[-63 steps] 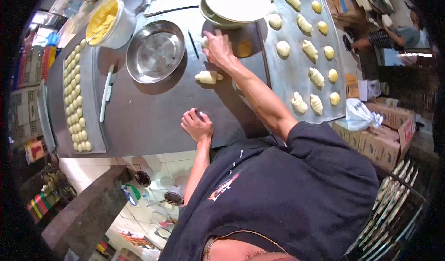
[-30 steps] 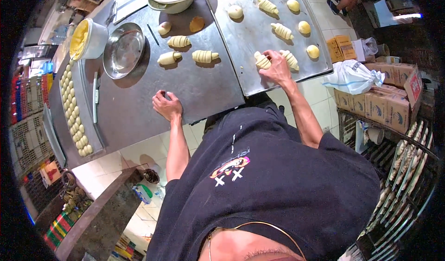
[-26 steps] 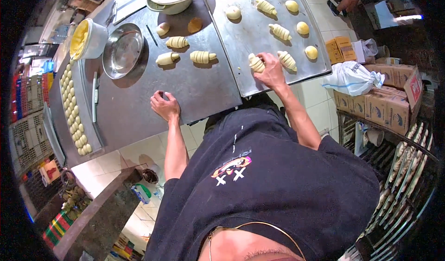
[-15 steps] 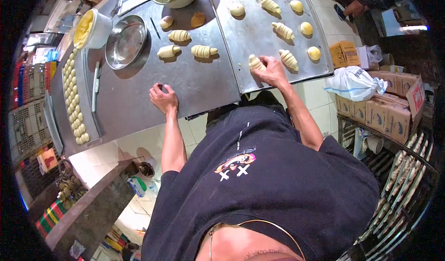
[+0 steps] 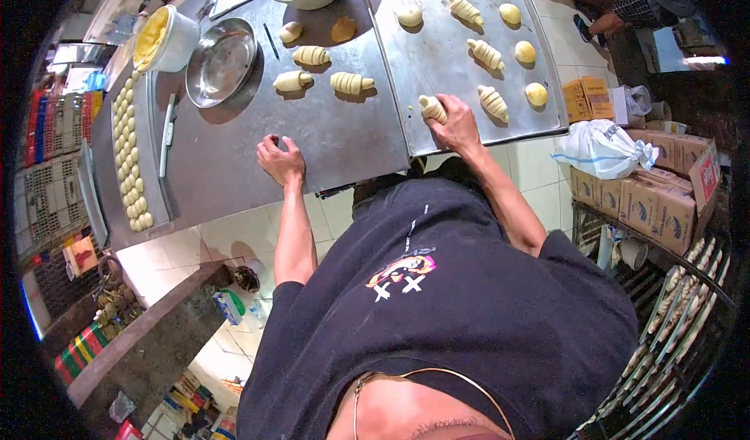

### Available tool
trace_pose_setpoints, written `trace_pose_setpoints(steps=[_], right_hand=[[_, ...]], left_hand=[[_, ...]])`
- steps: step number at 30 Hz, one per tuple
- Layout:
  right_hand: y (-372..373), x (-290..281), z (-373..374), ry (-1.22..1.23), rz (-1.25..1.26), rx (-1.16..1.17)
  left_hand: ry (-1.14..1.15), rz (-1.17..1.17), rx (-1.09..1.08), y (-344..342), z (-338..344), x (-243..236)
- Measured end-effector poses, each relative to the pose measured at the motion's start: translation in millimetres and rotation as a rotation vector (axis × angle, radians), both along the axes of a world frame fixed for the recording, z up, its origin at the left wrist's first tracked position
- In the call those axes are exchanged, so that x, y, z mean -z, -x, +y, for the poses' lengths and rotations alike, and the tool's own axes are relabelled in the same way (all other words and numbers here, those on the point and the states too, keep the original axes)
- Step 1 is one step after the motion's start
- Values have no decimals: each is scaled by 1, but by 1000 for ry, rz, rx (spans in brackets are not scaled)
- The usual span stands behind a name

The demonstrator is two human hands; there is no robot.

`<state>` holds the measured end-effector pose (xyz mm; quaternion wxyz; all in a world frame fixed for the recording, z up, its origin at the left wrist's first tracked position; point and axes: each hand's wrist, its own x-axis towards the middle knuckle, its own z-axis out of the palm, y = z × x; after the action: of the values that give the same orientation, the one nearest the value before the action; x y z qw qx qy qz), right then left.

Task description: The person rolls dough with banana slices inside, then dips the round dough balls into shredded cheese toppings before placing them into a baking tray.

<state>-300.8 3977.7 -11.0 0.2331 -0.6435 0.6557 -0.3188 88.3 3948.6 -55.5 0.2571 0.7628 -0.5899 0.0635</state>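
The right hand (image 5: 456, 125) has moved onto the tray (image 5: 430, 59), grasping a dough roll (image 5: 430, 108), left hand (image 5: 281, 161) half-curled.

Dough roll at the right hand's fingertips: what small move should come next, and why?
Probably the right hand should release the ridged dough roll and lift away: it appears to rest on the metal tray already, while three more rolls lie on the table.
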Motion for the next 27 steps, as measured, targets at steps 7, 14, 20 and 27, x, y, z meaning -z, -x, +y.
trace_pose_setpoints(steps=[7,14,20,27], right_hand=[[-3,-5,14,119,-44,47],[2,-14,26,84,-87,98],[19,-8,42,21,-145,229],[11,4,43,135,-138,194]], left_hand=[[-10,15,-14,-2,3,-2],[134,202,467,93,11,-48],[16,201,1138,217,2,-57],[-26,7,1271,225,-4,-27]])
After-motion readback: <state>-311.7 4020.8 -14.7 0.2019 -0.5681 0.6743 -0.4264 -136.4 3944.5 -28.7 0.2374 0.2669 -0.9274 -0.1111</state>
